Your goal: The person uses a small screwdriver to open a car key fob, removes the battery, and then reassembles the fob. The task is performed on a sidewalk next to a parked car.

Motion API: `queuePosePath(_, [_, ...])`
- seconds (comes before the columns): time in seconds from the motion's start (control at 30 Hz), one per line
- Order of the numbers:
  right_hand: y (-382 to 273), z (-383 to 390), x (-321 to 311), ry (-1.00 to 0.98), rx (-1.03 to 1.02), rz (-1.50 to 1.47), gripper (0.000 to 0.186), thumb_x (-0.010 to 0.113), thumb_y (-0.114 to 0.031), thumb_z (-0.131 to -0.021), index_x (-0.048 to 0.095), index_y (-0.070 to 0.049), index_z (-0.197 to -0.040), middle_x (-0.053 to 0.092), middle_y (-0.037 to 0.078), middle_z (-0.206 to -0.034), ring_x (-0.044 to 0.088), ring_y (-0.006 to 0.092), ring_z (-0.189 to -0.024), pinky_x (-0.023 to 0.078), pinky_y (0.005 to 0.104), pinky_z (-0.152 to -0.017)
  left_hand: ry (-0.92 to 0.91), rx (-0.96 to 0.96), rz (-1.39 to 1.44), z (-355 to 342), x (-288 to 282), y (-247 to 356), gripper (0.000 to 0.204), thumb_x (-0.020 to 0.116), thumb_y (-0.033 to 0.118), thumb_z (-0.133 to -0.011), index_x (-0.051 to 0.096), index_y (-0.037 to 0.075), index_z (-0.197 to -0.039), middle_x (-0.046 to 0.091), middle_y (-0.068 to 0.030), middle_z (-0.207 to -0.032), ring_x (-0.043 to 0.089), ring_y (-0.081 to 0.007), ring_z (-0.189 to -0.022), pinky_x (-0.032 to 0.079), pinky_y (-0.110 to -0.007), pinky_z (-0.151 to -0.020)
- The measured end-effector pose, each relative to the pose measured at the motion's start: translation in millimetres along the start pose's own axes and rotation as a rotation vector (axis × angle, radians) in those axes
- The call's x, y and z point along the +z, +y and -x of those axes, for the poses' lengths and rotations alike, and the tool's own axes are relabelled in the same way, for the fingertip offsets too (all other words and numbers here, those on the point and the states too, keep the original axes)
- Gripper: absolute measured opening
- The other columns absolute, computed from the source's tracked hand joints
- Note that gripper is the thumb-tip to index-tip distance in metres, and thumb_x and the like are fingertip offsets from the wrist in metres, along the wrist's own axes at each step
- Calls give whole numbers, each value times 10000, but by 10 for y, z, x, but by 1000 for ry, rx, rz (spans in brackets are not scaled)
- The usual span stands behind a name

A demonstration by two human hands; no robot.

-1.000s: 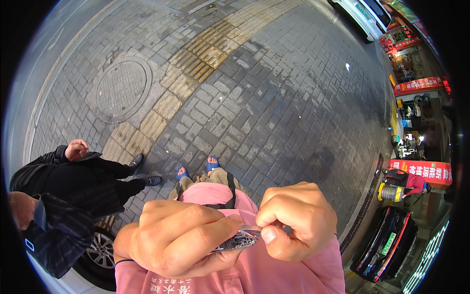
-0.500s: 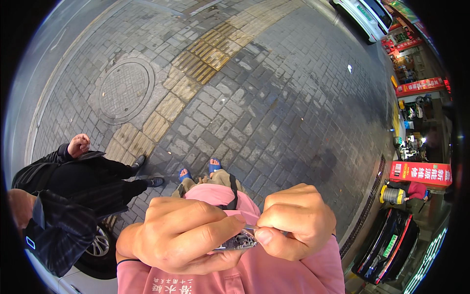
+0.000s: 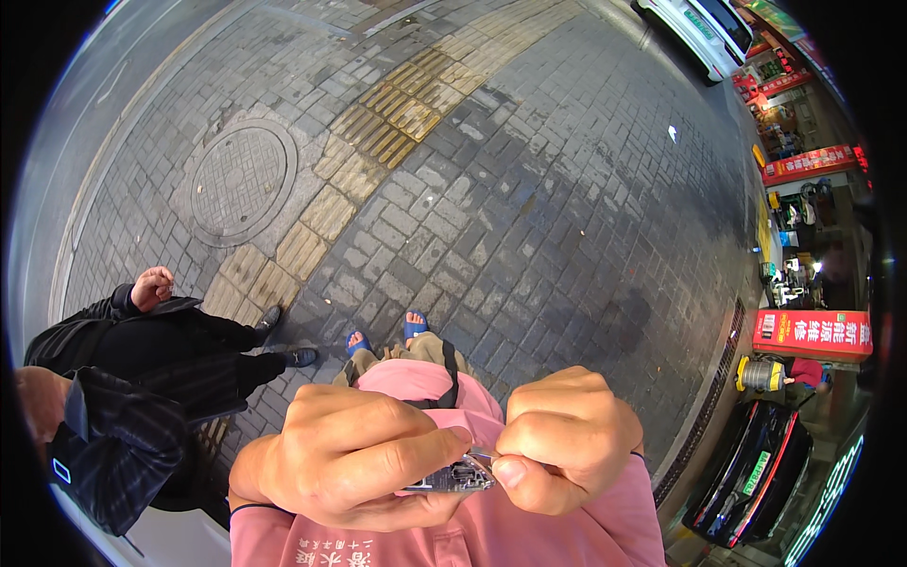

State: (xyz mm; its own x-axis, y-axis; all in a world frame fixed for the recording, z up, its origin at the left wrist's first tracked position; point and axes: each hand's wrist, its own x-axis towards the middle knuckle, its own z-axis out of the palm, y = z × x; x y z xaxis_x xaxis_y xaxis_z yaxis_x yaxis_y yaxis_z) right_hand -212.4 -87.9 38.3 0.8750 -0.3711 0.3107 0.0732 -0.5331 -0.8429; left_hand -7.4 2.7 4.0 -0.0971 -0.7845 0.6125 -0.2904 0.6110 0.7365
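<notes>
My left hand [image 3: 354,454] is closed around a small flat circuit board [image 3: 452,475], held close to my pink shirt [image 3: 529,529]. My right hand [image 3: 567,439] pinches a thin metal tool [image 3: 484,456] between thumb and forefinger, its tip touching the board's right end. Most of the board is hidden under my left fingers. Below the hands I see my feet in blue sandals [image 3: 383,333] on grey paving bricks.
A person in black clothes [image 3: 151,350] stands close at my left, with another dark striped sleeve [image 3: 104,444] at the left edge. A round manhole cover [image 3: 244,180] and a yellow tactile strip [image 3: 378,123] cross the pavement. Parked cars [image 3: 756,472] and red shop signs [image 3: 812,333] line the right.
Both hands have shifted slightly and stay together on the board. The person in black at the left has moved a little.
</notes>
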Motion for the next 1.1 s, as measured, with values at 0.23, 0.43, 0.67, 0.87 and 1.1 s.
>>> queuePosePath(0.23, [19,64,124,190,-14,-34,129,659,-32,-750,565,-37,-662,437,23,-545,394,162,-385,296,322,-348,73,29,-7,6,31,-14,339,854,142,-638,710,15,-918,635,-24,-678,589,-122,-483,405,-242,-369])
queuePosePath(0.43, [32,70,77,118,7,-79,122,636,-46,-761,568,-21,-663,468,29,-541,404,151,-380,300,310,-341,7,-3,40,-3,-43,-12,358,864,159,-644,709,5,-928,658,-38,-703,593,-125,-488,409,-243,-374])
queuePosePath(0.67, [54,56,81,113,-18,-126,164,587,-88,-800,558,-4,-663,514,50,-550,438,144,-375,311,302,-336,-1,1,56,-10,-49,-19,365,867,168,-655,710,3,-939,656,-36,-705,589,-125,-484,406,-241,-376])
queuePosePath(0.87, [8,14,-9,21,4,-133,134,620,-37,-847,577,-2,-724,531,69,-605,503,213,-464,376,341,-399,8,-12,56,-13,-59,-8,360,865,152,-652,708,2,-940,652,-39,-705,584,-124,-481,405,-245,-374])
queuePosePath(1.1, [-18,4,-18,3,13,-95,174,596,-49,-892,553,-8,-729,500,73,-606,487,235,-473,371,355,-409,-4,-5,40,-41,-57,4,340,850,124,-657,704,-5,-935,618,-31,-680,570,-126,-471,386,-257,-367])
